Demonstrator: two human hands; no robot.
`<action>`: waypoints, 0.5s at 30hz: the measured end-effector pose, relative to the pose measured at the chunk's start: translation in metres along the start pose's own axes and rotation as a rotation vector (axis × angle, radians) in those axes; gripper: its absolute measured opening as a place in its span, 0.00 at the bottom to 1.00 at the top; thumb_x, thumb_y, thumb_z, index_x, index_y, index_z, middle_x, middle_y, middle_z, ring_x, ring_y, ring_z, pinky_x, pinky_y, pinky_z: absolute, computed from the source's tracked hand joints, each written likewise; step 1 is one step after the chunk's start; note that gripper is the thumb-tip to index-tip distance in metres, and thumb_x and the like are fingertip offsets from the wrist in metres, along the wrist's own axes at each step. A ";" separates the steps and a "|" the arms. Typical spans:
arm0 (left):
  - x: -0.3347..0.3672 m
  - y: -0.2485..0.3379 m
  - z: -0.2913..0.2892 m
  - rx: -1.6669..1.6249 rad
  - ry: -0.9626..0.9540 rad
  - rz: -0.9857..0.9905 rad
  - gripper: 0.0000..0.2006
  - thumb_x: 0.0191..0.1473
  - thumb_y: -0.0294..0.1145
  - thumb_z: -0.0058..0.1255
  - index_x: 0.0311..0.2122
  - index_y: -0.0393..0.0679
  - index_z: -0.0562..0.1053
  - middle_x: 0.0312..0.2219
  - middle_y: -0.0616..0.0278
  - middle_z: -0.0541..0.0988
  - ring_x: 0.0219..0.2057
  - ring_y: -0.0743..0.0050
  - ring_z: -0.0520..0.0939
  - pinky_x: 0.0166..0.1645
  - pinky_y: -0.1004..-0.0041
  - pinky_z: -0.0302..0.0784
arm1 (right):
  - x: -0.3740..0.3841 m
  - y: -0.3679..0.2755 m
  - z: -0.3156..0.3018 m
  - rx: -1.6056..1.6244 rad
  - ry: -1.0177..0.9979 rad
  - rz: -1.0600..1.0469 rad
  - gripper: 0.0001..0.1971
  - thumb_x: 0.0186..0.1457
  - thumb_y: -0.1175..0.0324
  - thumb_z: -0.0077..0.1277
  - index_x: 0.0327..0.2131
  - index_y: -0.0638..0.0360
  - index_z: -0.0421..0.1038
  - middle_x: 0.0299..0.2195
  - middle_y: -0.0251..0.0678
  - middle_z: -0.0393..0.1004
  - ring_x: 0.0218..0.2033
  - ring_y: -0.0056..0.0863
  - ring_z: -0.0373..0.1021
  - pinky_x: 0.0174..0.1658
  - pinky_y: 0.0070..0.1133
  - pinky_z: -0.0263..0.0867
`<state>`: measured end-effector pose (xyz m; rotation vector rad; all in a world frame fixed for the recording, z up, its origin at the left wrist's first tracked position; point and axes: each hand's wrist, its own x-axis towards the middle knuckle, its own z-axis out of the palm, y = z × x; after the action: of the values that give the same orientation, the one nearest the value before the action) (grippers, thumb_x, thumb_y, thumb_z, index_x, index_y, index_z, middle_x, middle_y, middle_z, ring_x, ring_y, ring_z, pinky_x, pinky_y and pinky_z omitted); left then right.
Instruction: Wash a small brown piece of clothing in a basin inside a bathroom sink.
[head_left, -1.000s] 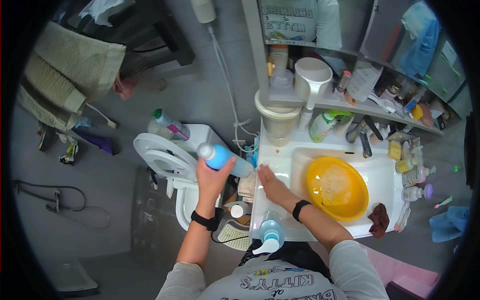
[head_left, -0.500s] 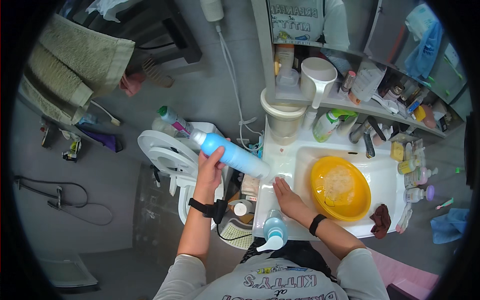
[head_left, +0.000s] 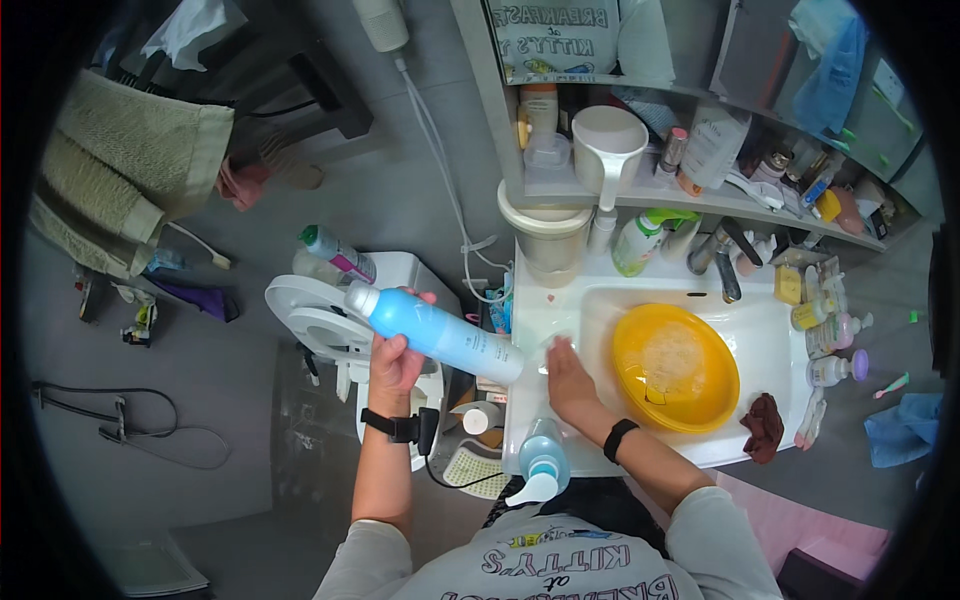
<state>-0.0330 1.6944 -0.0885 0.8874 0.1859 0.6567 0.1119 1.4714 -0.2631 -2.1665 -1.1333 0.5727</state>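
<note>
My left hand [head_left: 396, 362] is wrapped round a blue-and-white bottle [head_left: 440, 335] with a white cap, above the counter's left edge. The bottle lies tilted, its cap toward the upper left and its base toward the sink counter [head_left: 540, 300]. Just right of that base is my right hand [head_left: 568, 385], empty, fingers stretched out together over the counter. Whether it touches the surface I cannot tell. Close by my right wrist stands a blue pump bottle [head_left: 544, 458] with a white pump. In the sink, a yellow basin [head_left: 722, 385] holds water with foam on it.
A brown cloth [head_left: 763, 428] lies on the sink's front rim. Behind the basin is the faucet [head_left: 730, 285], with a green spray bottle [head_left: 637, 245] to its left. Several small bottles line the right side. Left of the counter is a toilet with its lid [head_left: 295, 300] raised.
My left hand and the bottle have shifted left, and the bottle's base is farther from my right hand. The right hand has turned, its fingers now pointing away from me. The view has shifted slightly.
</note>
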 end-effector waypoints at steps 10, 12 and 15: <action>-0.006 -0.015 0.010 0.213 0.041 -0.073 0.34 0.39 0.32 0.65 0.54 0.40 0.64 0.50 0.49 0.73 0.50 0.60 0.74 0.58 0.63 0.67 | 0.025 0.007 -0.006 -0.597 -0.002 -0.229 0.24 0.55 0.74 0.39 0.55 0.80 0.60 0.60 0.65 0.55 0.64 0.58 0.50 0.65 0.38 0.51; -0.007 -0.016 0.011 0.212 0.057 -0.076 0.34 0.39 0.31 0.65 0.54 0.40 0.64 0.50 0.49 0.73 0.51 0.60 0.74 0.58 0.63 0.67 | 0.022 -0.008 0.002 -0.431 -0.031 -0.298 0.24 0.55 0.74 0.41 0.55 0.75 0.62 0.60 0.63 0.56 0.63 0.57 0.52 0.62 0.38 0.57; -0.006 -0.018 0.011 0.222 0.053 -0.072 0.34 0.39 0.30 0.64 0.54 0.40 0.64 0.50 0.49 0.73 0.52 0.60 0.74 0.58 0.63 0.66 | 0.034 -0.028 -0.019 -0.245 0.067 -0.290 0.18 0.53 0.74 0.46 0.49 0.60 0.71 0.51 0.54 0.67 0.54 0.50 0.64 0.48 0.35 0.71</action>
<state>-0.0245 1.6753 -0.0958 1.0716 0.3413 0.5999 0.1259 1.5060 -0.2327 -2.1456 -1.5122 0.2417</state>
